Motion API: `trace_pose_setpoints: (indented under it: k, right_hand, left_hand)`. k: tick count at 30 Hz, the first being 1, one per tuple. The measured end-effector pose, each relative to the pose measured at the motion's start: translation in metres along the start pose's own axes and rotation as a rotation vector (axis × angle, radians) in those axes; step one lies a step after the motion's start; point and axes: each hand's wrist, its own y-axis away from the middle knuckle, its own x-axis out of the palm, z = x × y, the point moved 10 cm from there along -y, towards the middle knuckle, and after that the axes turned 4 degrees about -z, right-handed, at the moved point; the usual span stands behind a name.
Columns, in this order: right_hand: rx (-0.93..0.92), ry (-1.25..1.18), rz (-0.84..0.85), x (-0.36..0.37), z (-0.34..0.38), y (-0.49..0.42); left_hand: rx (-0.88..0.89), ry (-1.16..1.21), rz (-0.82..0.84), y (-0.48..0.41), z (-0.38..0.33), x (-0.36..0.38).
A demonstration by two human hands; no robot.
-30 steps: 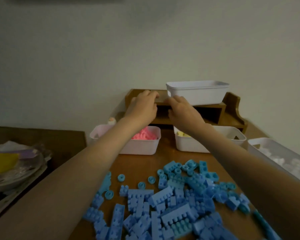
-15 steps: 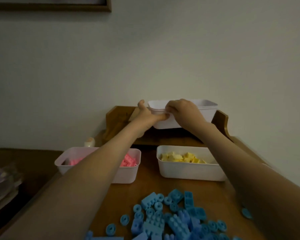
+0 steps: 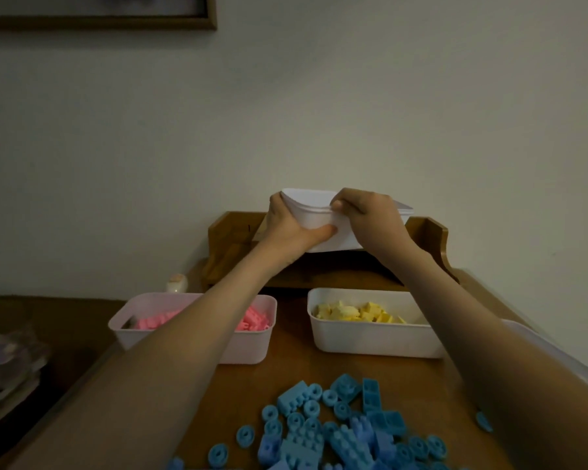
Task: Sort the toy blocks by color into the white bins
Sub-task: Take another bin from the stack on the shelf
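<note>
Nearest me on the desk (image 3: 292, 374) lies the heap of blue blocks (image 3: 336, 432), unsorted and with no container of its own yet. Just beyond it stand two filled containers side by side, apart from each other: the pink-block bin (image 3: 245, 347) on my left, partly hidden under my forearm, and the yellow-block bin (image 3: 370, 340) on my right.

Behind those is the wooden shelf (image 3: 431, 239), and at its top is the white bin (image 3: 319, 215), tipped with its near edge toward me. I cannot tell whether it is resting on the wood or already clear of it. My left hand (image 3: 286, 225) wraps its left end, thumb pressed flat across the near wall. My right hand (image 3: 370, 218) has its fingers curled over the near rim, pinching the lip.

I judge this bin empty and very light. It is thin moulded plastic, so the walls will likely bow if I squeeze mid-span, and the smooth sides may slip. The rolled rim and the corners look stiffest, so those are the places to hold, ideally one hand at each short end. It should tolerate a bump; the bigger worry is knocking the two filled bins while bringing it down near the blue heap.
</note>
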Motion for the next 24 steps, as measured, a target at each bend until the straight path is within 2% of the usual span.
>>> trace_pose_setpoints:
  k: [4, 8, 12, 17, 18, 20, 21, 22, 24]
  right_hand:
    - [-0.038, 0.068, 0.105, 0.0, 0.015, 0.007]
    - [-0.146, 0.052, 0.255, 0.003, 0.063, 0.024]
    - [-0.165, -0.096, 0.218, -0.015, 0.095, 0.041]
    - [-0.145, -0.134, 0.229, -0.021, 0.118, 0.077]
    - [-0.074, -0.231, 0.179, -0.033, 0.116, 0.081]
    - [0.077, -0.467, -0.031, -0.075, 0.108, 0.082]
    - [0.092, -0.492, -0.096, -0.095, 0.106, 0.082]
    - [0.07, -0.444, -0.08, -0.106, 0.112, 0.081]
    - [0.035, -0.36, 0.092, -0.097, 0.129, 0.085]
  left_hand:
    - [0.123, -0.108, -0.128, 0.011, -0.017, -0.021]
    - [0.272, -0.154, -0.226, 0.035, -0.047, -0.038]
    - [0.322, -0.172, -0.263, 0.059, -0.064, -0.058]
    - [0.397, -0.196, -0.276, 0.107, -0.074, -0.081]
    - [0.39, -0.193, -0.27, 0.116, -0.069, -0.087]
    - [0.303, -0.178, -0.288, 0.133, -0.046, -0.106]
    - [0.247, -0.187, -0.316, 0.142, -0.031, -0.117]
    - [0.22, -0.201, -0.352, 0.152, -0.022, -0.128]
    - [0.261, -0.235, -0.374, 0.167, -0.025, -0.138]
